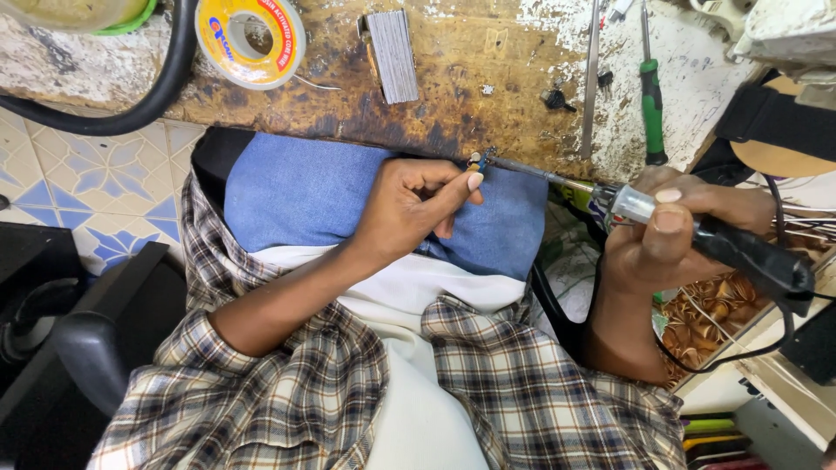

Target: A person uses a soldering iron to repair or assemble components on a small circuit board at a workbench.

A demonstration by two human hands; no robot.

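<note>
Nearest the camera are the checked flannel sleeves point(287, 392), soft and rumpled, over a white shirt. Beyond them the left hand point(409, 209) pinches a tiny electronic component point(477, 160) between thumb and fingertip, fingers closed narrowly around it, holding it just at the edge of the workbench point(453, 96). The right hand point(670, 235) is wrapped firmly around the black handle of a soldering iron point(697, 231); its thin metal shaft reaches leftward from that grip, and its tip meets the component.

The fingertips sit right beside the hot tip, so a small slip of either hand could burn them or knock the part loose. Jeans lie directly below the joint, so dripping solder could land there.

Beyond the pinch, the bench is scorched brown wood, rough and flaking with white paint. Farther from the left hand lies a ridged grey metal block point(392, 54), and past that a yellow solder spool point(251, 39) with a thick black hose point(165, 78) curving beside it. Above the right hand rests a green-handled screwdriver point(651, 109).
</note>
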